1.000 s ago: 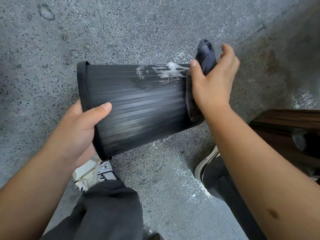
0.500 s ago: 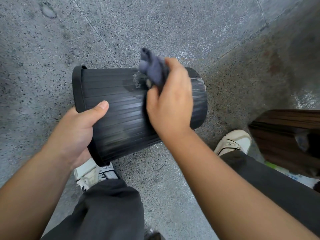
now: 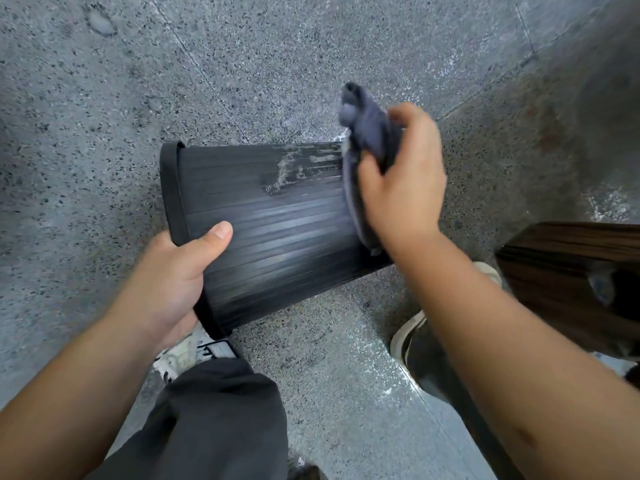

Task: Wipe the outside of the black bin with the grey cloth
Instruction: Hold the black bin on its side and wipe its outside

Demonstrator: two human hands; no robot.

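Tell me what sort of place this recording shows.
Probably a washing or utility area, indoors or semi-outdoors: a speckled terrazzo floor with wet, soapy streaks, a dark wooden piece nearby, and a suds-smeared black bin being cleaned.

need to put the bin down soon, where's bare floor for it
Bare floor lies left of and beyond the black bin. Another strip runs between the two shoes. The right is crowded: the wooden furniture and the right shoe.

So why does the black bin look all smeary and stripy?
In the head view, motion blur smears the ribbed black plastic bin and the crumpled grey cloth held in the right hand; pale streaks on the ribs are glare from light above; the left hand gripping the rim looks sharper; the wide lens bends the speckled floor lines.
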